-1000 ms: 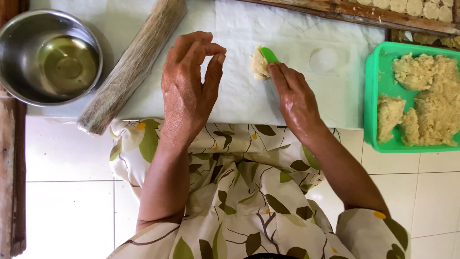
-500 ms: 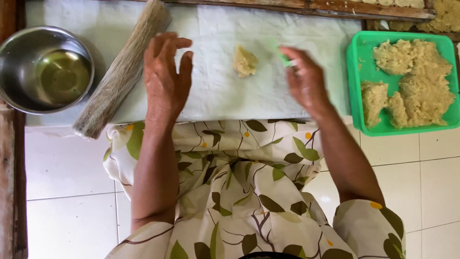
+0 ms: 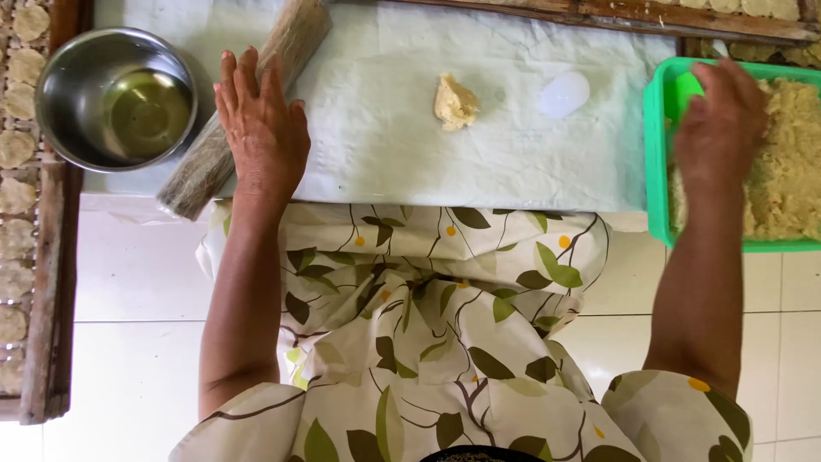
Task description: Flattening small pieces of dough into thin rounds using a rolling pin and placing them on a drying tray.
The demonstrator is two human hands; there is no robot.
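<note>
Right hand (image 3: 717,128) grip curled around green scraper (image 3: 687,85), now moved off cloth into green tray (image 3: 657,180) of dough. Left hand (image 3: 261,128) flat, open, empty. Dough lump (image 3: 455,102) left mid-cloth on table; you're fetching more.

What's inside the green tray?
The green tray holds crumbly yellowish dough. The right hand covers its left part, with something green beside it; underneath is hidden.
</note>
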